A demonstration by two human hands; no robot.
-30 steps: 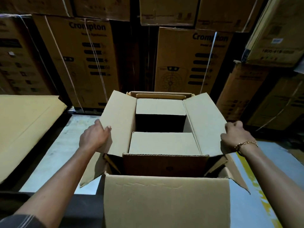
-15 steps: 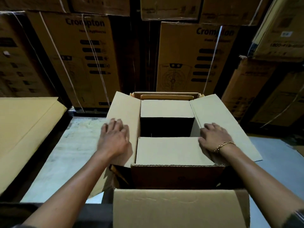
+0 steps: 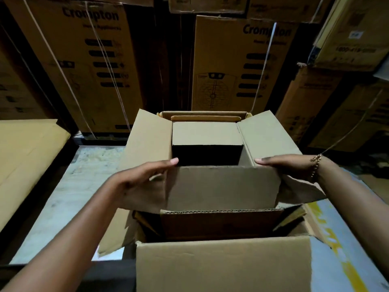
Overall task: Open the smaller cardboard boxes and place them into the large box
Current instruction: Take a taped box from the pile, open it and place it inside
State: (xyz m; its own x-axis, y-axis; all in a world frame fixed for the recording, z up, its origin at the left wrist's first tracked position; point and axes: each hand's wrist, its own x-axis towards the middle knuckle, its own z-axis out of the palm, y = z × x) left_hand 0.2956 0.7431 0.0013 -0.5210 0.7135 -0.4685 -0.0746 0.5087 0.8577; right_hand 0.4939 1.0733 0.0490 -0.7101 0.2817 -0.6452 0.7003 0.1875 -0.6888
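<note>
Two arms outstretched | left hand [image 3: 143,182] and right hand [image 3: 282,168] flat, fingers straight, pressing opposite sides of small cardboard box [image 3: 221,186] | over large box [image 3: 221,262]

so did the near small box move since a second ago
Yes, upward. The near small box, between left hand and right hand, now overlaps the dark front of the far small box, which it sat below earlier.
</note>
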